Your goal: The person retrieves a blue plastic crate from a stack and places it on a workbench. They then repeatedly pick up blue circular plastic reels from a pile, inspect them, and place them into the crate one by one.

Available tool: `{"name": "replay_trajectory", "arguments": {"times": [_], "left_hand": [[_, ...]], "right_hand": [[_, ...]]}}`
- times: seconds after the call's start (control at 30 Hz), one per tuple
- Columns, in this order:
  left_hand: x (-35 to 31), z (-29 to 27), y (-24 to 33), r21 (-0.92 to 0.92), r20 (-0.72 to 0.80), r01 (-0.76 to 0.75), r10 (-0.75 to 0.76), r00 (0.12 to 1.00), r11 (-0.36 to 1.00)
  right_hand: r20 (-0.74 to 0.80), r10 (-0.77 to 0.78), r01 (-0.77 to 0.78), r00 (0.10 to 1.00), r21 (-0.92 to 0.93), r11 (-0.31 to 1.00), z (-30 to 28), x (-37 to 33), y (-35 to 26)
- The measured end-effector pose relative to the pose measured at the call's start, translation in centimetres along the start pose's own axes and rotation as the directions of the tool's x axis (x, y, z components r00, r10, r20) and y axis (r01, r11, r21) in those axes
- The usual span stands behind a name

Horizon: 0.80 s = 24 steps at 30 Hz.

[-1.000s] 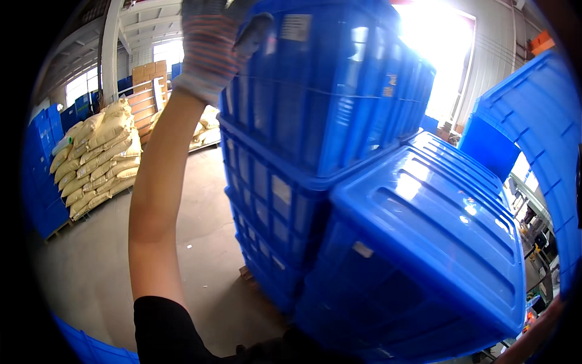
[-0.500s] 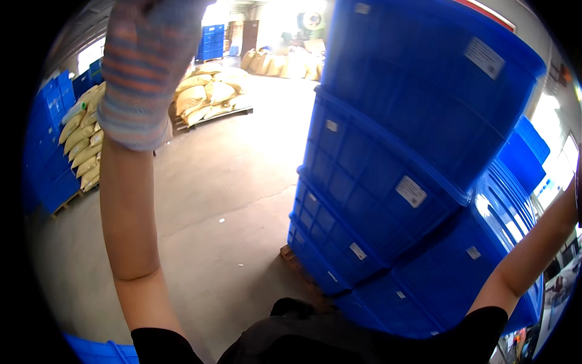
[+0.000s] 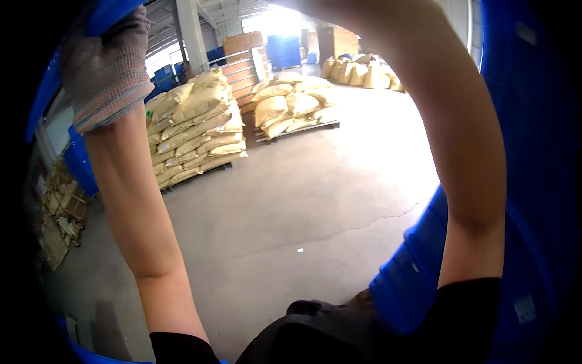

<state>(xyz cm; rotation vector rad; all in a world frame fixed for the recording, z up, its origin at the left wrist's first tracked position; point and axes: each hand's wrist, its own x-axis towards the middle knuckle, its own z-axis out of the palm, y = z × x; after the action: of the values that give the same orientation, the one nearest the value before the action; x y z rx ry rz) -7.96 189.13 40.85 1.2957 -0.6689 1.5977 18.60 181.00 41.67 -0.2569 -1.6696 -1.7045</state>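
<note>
High at the upper left, my left hand point(image 3: 108, 70) wears a grey and orange striped knit glove. Its fingers are closed about the edge of a blue plastic bin point(image 3: 115, 13), most of which lies outside the picture. My right forearm point(image 3: 470, 133) rises on the right and bends over toward the top middle. The right hand itself is cut off by the upper edge. Close by my right arm stands a stack of large blue plastic bins point(image 3: 536, 182) with white labels.
Pallets of tan filled sacks point(image 3: 200, 124) and a lower pile of sacks point(image 3: 294, 103) stand ahead. More sacks point(image 3: 361, 71) and a blue stack point(image 3: 284, 51) are farther back. Wooden scraps point(image 3: 63, 206) lie at the left. Grey concrete floor point(image 3: 291, 200) spreads between.
The view has swung left, so the bin stack now sits at the right rim. My right arm has come up and across the top. A blue bin edge now shows at my left hand.
</note>
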Motion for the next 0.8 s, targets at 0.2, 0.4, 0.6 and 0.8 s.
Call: {"name": "replay_trajectory", "arguments": {"times": [0.2, 0.4, 0.6, 0.8], "left_hand": [[4.0, -14.5, -2.6, 0.172, -0.035, 0.022, -0.016, 0.999, 0.985], [1.5, -20.3, -22.4, 0.718, 0.681, -0.625, 0.124, 0.722, -0.306], [6.3, -26.0, -45.2, 0.463, 0.882, -0.838, 0.059, 0.467, -0.287], [4.1, -17.9, -71.3, 0.352, 0.503, -0.55, 0.343, 0.793, 0.757]], "right_hand": [[-0.313, 0.147, -0.065, 0.938, 0.26, 0.964, 17.7, -8.5, 2.2], [-0.233, 0.301, -0.229, 0.925, 0.292, 0.929, 23.8, -27.7, 9.4], [-0.018, 0.448, -0.442, 0.894, -0.205, 0.874, 21.2, -43.3, 13.3], [0.145, 0.441, -0.3, 0.886, -0.545, 0.783, 10.5, -53.8, 21.5]]}}
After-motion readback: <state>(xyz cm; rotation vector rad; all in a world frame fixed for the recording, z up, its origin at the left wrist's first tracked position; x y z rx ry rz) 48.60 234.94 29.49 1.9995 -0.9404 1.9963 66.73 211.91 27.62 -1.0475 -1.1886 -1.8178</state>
